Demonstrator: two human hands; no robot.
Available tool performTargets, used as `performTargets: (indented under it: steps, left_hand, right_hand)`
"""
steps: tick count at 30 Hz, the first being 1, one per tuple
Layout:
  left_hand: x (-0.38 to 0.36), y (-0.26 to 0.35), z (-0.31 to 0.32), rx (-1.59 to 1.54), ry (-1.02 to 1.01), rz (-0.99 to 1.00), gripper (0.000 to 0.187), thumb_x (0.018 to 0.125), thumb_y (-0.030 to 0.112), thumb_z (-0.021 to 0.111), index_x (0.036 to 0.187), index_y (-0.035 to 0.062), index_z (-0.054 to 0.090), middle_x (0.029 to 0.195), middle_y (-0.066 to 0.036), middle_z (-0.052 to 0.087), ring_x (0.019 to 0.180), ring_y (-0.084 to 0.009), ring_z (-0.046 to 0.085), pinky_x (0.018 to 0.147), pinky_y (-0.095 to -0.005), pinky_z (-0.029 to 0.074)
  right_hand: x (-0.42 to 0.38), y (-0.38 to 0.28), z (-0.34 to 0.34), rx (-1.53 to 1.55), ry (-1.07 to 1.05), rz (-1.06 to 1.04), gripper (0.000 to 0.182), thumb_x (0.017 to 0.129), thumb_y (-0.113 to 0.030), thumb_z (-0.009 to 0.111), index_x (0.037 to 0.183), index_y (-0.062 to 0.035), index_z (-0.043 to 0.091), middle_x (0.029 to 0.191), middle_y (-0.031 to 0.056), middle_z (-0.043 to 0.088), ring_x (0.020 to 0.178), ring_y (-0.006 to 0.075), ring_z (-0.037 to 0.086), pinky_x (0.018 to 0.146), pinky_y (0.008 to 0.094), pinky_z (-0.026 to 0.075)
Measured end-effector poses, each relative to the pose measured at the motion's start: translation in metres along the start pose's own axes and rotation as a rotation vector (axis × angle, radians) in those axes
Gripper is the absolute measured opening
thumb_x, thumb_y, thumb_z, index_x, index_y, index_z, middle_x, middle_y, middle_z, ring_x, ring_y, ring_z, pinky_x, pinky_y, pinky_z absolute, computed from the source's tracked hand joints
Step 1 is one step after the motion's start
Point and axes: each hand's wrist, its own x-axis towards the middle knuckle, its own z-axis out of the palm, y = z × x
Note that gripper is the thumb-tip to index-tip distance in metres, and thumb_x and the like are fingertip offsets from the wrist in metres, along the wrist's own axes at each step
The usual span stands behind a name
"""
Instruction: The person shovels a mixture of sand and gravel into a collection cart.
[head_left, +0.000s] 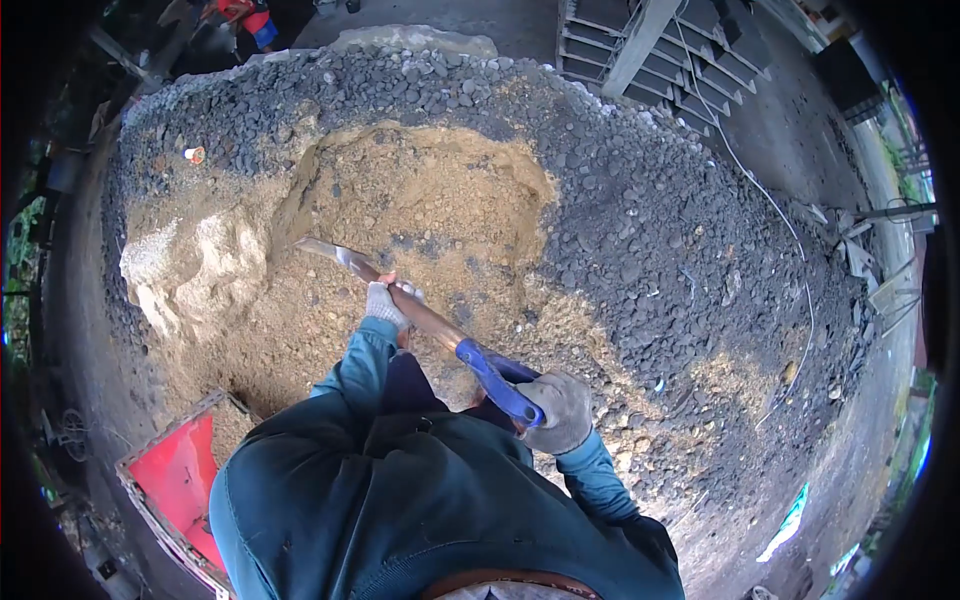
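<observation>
A shovel [432, 322] with a wooden shaft and a blue D-shaped handle [492, 380] slants across the middle of the head view. Wrapped round its lower shaft, near the metal blade, is my left hand [388, 304] in a grey-white knit glove. My gloved right hand [563, 412] grips the blue handle at the upper end. The blade [335, 250] points to the far left and meets the brown sand [415, 195] at the edge of a dug-out hollow. Whether any sand lies on the blade is hard to tell.
Dark gravel [640, 230] surrounds the sand. A red-sided box [178, 465] stands at lower left. A pale cable [765, 190] crosses the gravel at right. Slatted grey racks [640, 55] are at the back. A person in red [245, 15] is at far left.
</observation>
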Motion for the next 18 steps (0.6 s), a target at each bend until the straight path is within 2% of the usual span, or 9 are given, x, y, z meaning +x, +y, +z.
performTargets:
  steps: [2,4,7,8,10,11,12,15,18]
  left_hand:
    - [0.007,-0.02,0.058,0.138,-0.002,-0.172,0.018,0.075,0.022,0.063,0.076,0.011,0.049,0.063,-0.006,0.048,0.056,-0.029,0.051,0.064,-0.0509,0.05]
    - [0.027,-0.036,0.096,0.239,0.204,-0.303,0.018,0.076,0.023,0.06,0.083,0.0117,0.048,0.065,-0.006,0.046,0.057,-0.0303,0.05,0.064,-0.0545,0.05]
    - [0.05,-0.048,0.115,0.272,0.066,-0.342,0.017,0.076,0.021,0.058,0.084,0.0134,0.045,0.068,-0.007,0.044,0.059,-0.0299,0.049,0.065,-0.0556,0.049]
    - [0.05,-0.044,0.126,0.257,0.004,-0.371,0.016,0.073,0.016,0.059,0.081,0.0136,0.044,0.07,-0.008,0.044,0.059,-0.0294,0.048,0.065,-0.0554,0.05]
    - [0.056,-0.03,0.142,0.155,-0.062,-0.502,0.015,0.077,0.018,0.059,0.08,0.014,0.044,0.065,-0.004,0.044,0.056,-0.0271,0.048,0.064,-0.0528,0.05]
    - [0.055,-0.019,0.151,0.116,-0.098,-0.546,0.015,0.078,0.019,0.059,0.079,0.0138,0.044,0.063,-0.004,0.044,0.055,-0.0266,0.049,0.063,-0.0522,0.049]
    - [0.057,-0.011,0.164,0.073,-0.137,-0.586,0.016,0.079,0.019,0.059,0.078,0.0135,0.044,0.062,-0.003,0.044,0.055,-0.0261,0.049,0.063,-0.0516,0.049]
    - [0.119,0.0,0.17,0.609,-0.002,-0.241,0.016,0.085,0.023,0.056,0.083,0.0064,0.055,0.067,-0.006,0.055,0.057,-0.0266,0.055,0.059,-0.045,0.049]
    - [0.256,0.033,0.123,1.424,0.116,0.063,0.032,0.085,0.026,0.057,0.095,-0.0038,0.059,0.078,-0.013,0.063,0.07,-0.0308,0.064,0.062,-0.0434,0.052]
  right_hand:
    - [0.013,-0.028,-0.015,-0.031,-0.061,0.071,0.031,0.062,-0.026,0.078,0.085,-0.0089,0.065,0.072,0.0081,0.062,0.063,0.0281,0.061,0.056,0.0398,0.047]
    - [0.02,-0.043,-0.014,-0.042,0.028,0.07,0.033,0.076,-0.039,0.069,0.085,-0.0073,0.064,0.068,0.0088,0.059,0.062,0.0293,0.059,0.058,0.0401,0.046]
    - [0.024,-0.062,0.008,-0.087,0.125,0.184,0.039,0.087,-0.044,0.055,0.085,-0.0064,0.063,0.069,0.01,0.057,0.062,0.0297,0.056,0.063,0.0414,0.047]
    - [0.031,-0.074,0.009,-0.178,0.186,0.256,0.035,0.086,-0.037,0.059,0.095,-0.0035,0.063,0.081,0.0105,0.06,0.064,0.0248,0.057,0.066,0.0382,0.048]
    - [0.046,-0.11,0.028,-0.098,0.538,0.833,0.042,0.085,-0.027,0.062,0.119,-0.0023,0.057,0.095,0.0107,0.061,0.067,0.0197,0.058,0.07,0.0356,0.05]
    - [0.041,-0.104,0.04,0.176,0.732,0.955,0.062,0.081,-0.015,0.066,0.137,-0.0048,0.042,0.103,0.0111,0.06,0.07,0.0175,0.06,0.072,0.0365,0.054]
    - [0.04,-0.108,0.044,0.823,0.959,1.167,0.062,0.079,-0.008,0.066,0.136,-0.0063,0.042,0.094,0.0123,0.061,0.072,0.0208,0.062,0.077,0.0427,0.056]
    - [0.108,-0.078,0.101,1.248,1.271,1.058,0.055,0.08,0.001,0.061,0.132,-0.0046,0.041,0.077,0.0112,0.058,0.066,0.0215,0.061,0.074,0.0419,0.057]
    - [0.155,0.016,0.218,1.073,1.185,1.13,0.056,0.083,0.005,0.054,0.135,-0.0038,0.035,0.077,0.0075,0.057,0.059,0.0172,0.057,0.066,0.0362,0.055]
